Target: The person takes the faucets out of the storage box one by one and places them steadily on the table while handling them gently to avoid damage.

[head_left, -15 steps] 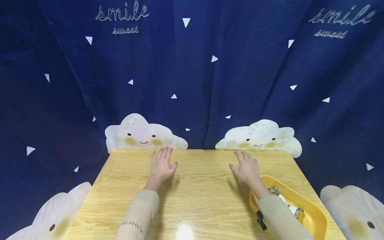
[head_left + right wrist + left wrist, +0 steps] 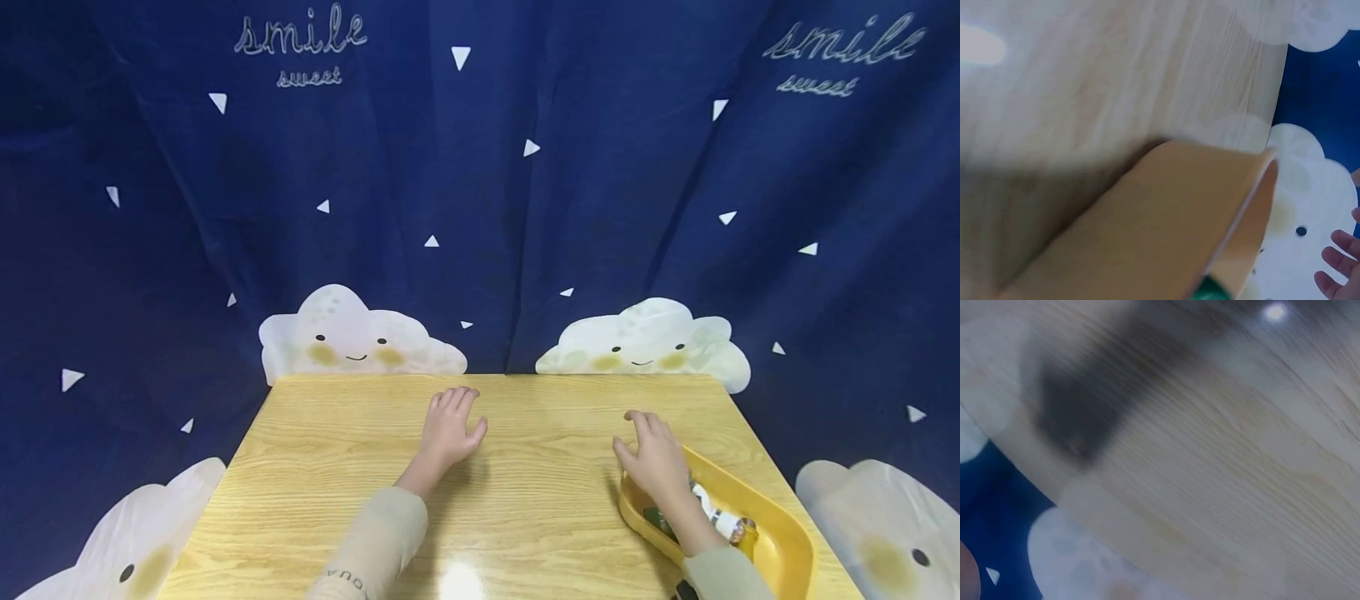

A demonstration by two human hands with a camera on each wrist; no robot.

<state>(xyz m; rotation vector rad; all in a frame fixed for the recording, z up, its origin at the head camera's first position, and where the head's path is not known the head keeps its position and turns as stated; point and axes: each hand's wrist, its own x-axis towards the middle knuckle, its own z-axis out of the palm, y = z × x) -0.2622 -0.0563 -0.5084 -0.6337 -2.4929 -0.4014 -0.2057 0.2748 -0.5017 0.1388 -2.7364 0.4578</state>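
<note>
My left hand (image 2: 448, 429) hovers over the far middle of the wooden table, holding nothing, its fingers together and thumb out to the side. A bit of that hand (image 2: 967, 575) shows at the edge of the left wrist view. My right hand (image 2: 654, 457) is over the far left end of a yellow bin (image 2: 801, 533), fingers bent slightly and nothing in them. Its fingertips (image 2: 1333, 259) appear at the right wrist view's edge, beyond the bin wall (image 2: 1141, 219). Inside the bin lie a white piece (image 2: 722, 522), a yellow piece (image 2: 748, 537) and a dark green piece (image 2: 658, 523), partly hidden by my forearm.
The wooden table (image 2: 525, 500) ends at a dark blue curtain (image 2: 480, 167) with white cloud prints along its back and sides. A black object (image 2: 684, 592) shows beside my right sleeve. A bright light reflection lies near the front of the table.
My left hand has moved right and a little nearer. The right hand has moved right and nearer, from beside the bin to over its far left end.
</note>
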